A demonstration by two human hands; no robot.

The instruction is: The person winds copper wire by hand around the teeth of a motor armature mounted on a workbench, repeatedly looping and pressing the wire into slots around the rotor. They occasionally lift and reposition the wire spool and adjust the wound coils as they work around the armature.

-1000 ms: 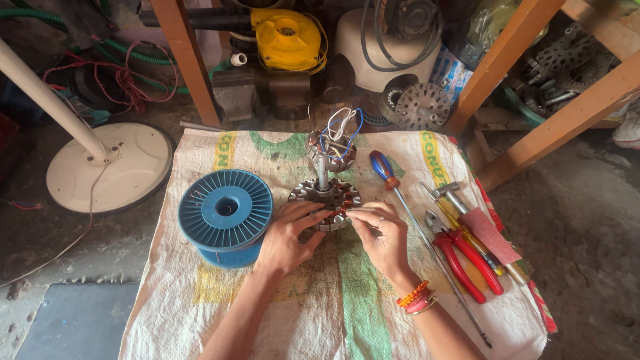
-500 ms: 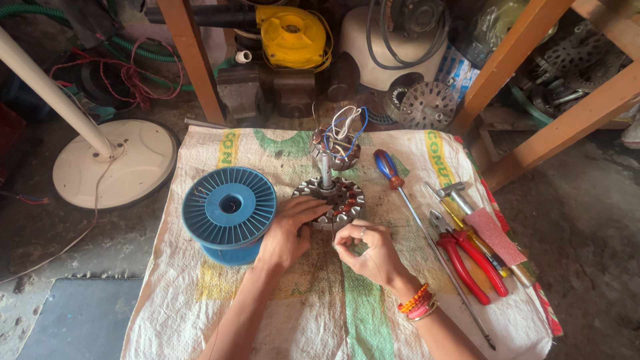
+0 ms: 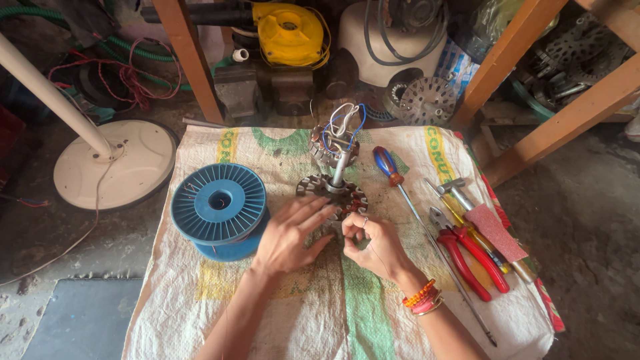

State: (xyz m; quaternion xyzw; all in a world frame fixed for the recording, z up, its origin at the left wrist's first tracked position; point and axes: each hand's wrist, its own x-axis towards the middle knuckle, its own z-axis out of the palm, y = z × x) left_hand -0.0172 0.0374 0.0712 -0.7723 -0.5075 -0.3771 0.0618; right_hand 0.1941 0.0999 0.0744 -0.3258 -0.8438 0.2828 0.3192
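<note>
Stator: the toothed motor stator (image 3: 333, 195) is stood on the woven sack (image 3: 200, 307), beside the blue wire spool (image 3: 219, 208).
Left hand (image 3: 290, 235): fingers are spread flat against the stator's near edge.
Right hand (image 3: 373, 245): fingertips are pinched together, apparently on fine wire.
Advice: the core is best kept braced and the strand drawn taut.

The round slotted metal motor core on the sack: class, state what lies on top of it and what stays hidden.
A metal shaft rises from the round slotted metal motor core. The left hand covers its near edge; the right hand pinches beside it. What lies beneath the fingers is hidden.
</note>
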